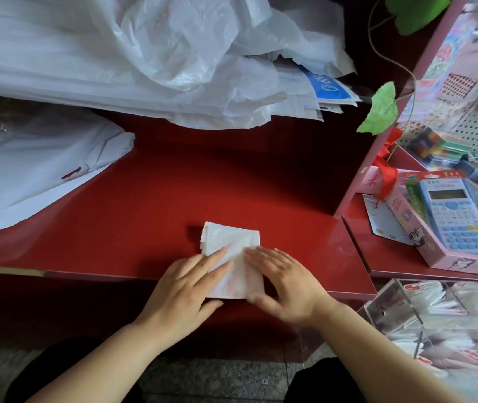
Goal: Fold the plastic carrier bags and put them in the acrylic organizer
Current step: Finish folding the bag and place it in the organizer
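White plastic fills the far left. A stack of flattened bags (28, 175) rests on the red counter (159, 193), one corner reaching toward the middle. Behind it, a big crumpled heap of loose carrier bags (144, 53) runs along the far edge across most of the width. A bundle of papers (316, 103) with a blue label on top pokes out from under the heap's right end.

In the middle, close to the counter's near edge, lies the folded bag (232, 239). It is a small, thick white packet with faint reddish print. The left hand (185, 286) presses on its near left part, fingers straight and slanting across the plastic. Its grip is apart and clamps nothing. Just beside it, the right hand (287, 283) lies flat on the packet's right side, fingers straight and pointing away. Its grip is likewise apart. The thumb at the near edge is blurred, so I cannot tell whether it tucks under the packet. The far left corner of the packet shows uncovered, with several layers fanned at the edge.

Further right, a green leaf (380, 112) hangs on a thin stalk, with a red ribbon (387, 173) below it. A blue calculator (456, 213) in its packaging sits in a pink box (447, 257) on a side shelf.

At the lower right, below the counter's level, stands the clear acrylic organizer (383, 309). It holds folded white bags (424, 295) in its compartments. That corner is blurred.
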The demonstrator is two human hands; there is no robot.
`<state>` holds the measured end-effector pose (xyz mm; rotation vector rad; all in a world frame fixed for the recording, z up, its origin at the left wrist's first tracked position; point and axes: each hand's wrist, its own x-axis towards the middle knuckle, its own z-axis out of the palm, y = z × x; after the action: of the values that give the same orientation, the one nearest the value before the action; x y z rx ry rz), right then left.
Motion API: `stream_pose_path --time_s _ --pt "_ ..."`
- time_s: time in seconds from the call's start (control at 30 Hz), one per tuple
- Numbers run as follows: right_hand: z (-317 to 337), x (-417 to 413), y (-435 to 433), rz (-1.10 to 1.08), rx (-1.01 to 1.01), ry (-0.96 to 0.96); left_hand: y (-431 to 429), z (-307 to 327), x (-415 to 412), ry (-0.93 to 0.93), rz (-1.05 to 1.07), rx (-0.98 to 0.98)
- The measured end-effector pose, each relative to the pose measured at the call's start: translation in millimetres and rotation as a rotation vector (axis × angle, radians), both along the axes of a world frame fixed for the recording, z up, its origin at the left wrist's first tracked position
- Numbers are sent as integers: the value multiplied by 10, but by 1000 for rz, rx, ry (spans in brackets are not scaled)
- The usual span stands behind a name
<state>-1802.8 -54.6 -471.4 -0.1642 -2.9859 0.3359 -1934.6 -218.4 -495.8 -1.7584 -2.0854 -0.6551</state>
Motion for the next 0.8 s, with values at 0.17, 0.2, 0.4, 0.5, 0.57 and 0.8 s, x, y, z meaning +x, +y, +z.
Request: stream_pose_path --time_s 0.17,0.2,0.4,0.5,0.57,0.8 --pt "-121 109 -22 -30 183 171 25 -15 -132 -102 4 -11" --pt "-135 104 -40 -52 135 236 30 -11 -139 -182 14 6" --pt "-96 17 -173 -368 -121 525 121 132 -1 -726 237 142" --pt "-11 -115 -197 -591 -229 397 240 221 57 -795 448 149" --pt "10 -175 -179 -676 -341 340 301 232 84 -789 534 136" --pt "5 -333 -158 -815 -202 238 426 221 100 -484 597 4"
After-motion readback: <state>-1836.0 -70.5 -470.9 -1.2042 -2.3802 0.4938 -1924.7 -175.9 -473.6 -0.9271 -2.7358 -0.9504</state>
